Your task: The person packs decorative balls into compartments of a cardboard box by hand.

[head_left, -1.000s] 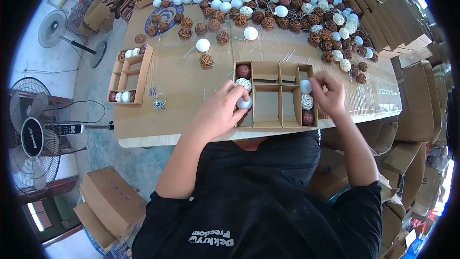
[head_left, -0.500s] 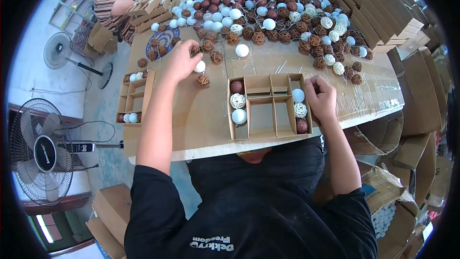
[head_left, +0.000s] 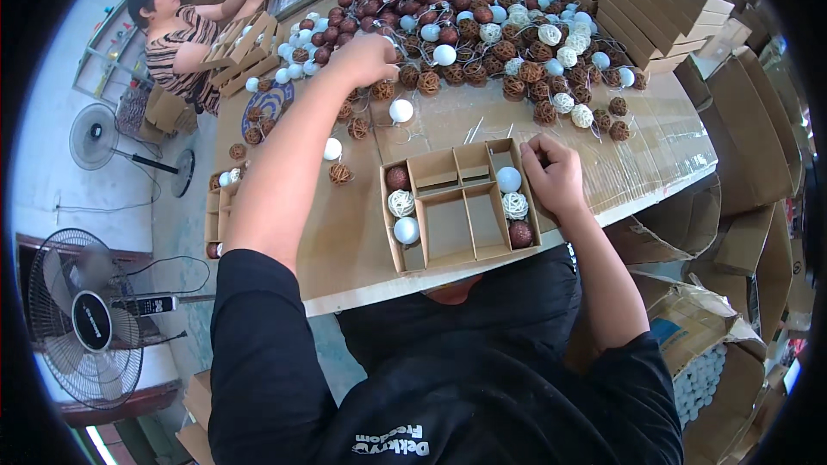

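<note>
Visibly — white-lettered shirt, divided box

Left hand off white ball; now at ball pile (farther forward)

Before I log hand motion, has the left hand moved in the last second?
Yes: against the table, the left hand has gone forward, from the divided box to the ball pile.
</note>
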Available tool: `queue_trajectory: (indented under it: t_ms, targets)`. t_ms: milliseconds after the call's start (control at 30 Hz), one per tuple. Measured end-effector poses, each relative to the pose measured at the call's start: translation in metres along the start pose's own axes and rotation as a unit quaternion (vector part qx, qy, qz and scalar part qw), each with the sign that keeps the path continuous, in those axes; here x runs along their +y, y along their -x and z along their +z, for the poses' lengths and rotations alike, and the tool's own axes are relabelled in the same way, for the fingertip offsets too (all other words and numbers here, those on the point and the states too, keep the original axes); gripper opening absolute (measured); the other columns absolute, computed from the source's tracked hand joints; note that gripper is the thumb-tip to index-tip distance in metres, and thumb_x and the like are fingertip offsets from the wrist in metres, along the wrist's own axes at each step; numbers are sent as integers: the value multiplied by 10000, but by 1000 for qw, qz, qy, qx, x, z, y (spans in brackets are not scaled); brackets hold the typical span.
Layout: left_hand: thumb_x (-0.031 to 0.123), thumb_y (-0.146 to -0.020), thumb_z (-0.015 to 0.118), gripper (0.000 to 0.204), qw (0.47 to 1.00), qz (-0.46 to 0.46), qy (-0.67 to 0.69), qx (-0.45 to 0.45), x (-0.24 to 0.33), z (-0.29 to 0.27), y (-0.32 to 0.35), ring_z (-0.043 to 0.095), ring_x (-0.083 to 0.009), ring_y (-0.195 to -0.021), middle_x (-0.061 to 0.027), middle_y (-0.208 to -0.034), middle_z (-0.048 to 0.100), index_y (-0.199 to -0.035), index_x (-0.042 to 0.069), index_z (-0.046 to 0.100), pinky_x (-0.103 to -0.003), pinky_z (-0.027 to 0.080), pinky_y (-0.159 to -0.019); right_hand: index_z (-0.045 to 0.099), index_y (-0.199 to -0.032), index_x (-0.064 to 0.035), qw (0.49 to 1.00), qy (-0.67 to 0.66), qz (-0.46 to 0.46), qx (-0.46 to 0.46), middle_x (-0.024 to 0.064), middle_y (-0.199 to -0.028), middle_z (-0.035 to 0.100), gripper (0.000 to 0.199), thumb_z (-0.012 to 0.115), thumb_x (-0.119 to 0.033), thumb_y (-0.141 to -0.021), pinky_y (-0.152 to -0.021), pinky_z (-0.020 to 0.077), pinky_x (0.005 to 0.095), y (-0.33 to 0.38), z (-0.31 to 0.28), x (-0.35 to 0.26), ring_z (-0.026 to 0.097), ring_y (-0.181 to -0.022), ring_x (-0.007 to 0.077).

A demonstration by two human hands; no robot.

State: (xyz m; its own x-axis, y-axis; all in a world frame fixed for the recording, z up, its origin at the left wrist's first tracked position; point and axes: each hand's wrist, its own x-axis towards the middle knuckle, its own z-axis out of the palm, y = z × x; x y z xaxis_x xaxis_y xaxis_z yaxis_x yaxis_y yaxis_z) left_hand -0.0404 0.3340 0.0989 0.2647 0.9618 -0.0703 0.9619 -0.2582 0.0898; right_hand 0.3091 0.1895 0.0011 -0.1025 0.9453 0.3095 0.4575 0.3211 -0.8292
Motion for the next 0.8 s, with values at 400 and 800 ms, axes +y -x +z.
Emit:
queue_trajectory:
  t_ms: [400,800]
  targets:
    - [319,-844,789,391,998,28,-19,51,16,-45,48,716,-368,-959,-200,-1033,738,-1116,58,690,-455,558,-856,672,-858,-3,1000,-19,-8,-12,140,-683,651,191,721,-172,-932,-590,490,355,-6,1,-3,611,-582,225]
    - [129,-952,722,311,1000,7,-7,29,34,-56,121,691,-177,-951,-65,-1112,688,-1220,27,601,-311,539,-797,676,-854,-10,1000,-26,1,-6,116,-625,595,200,719,-188,-934,-552,446,352,-4,5,5,529,-534,181]
